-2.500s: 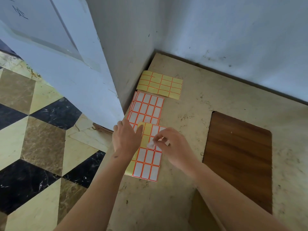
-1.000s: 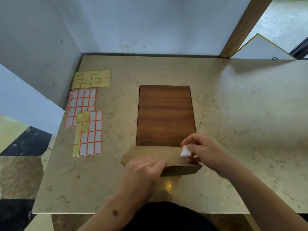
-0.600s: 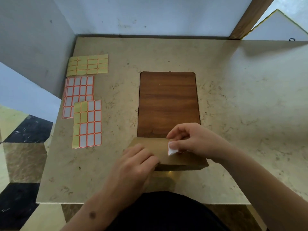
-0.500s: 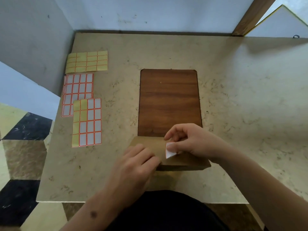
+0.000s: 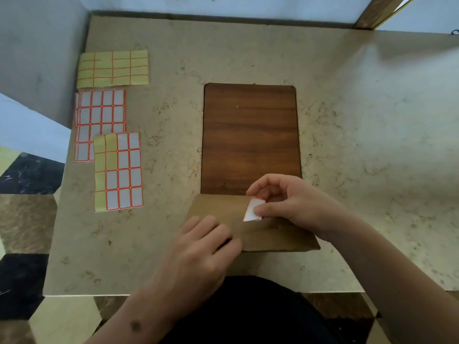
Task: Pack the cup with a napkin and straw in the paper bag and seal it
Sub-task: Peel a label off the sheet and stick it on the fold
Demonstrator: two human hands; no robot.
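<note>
The brown paper bag (image 5: 270,235) stands at the table's near edge with its top folded over. My left hand (image 5: 198,252) presses down on the left part of the folded flap, fingers flat. My right hand (image 5: 293,202) pinches a small white sticker with an orange border (image 5: 252,209) between thumb and fingers, its lower edge touching the folded flap near the middle. The cup, napkin and straw are hidden; I cannot see inside the bag.
Three sticker sheets lie at the table's left: a yellow sheet (image 5: 113,68) at the back, a white sheet (image 5: 99,115) and a partly peeled sheet (image 5: 119,171) nearer me. A dark wooden inlay (image 5: 249,135) sits mid-table (image 5: 372,145). Walls close off the back and left.
My right hand peeled a sticker from the sheet at the left, carried it to the bag and lowered it onto the folded flap. My left hand moved to the flap and stays pressed there.
</note>
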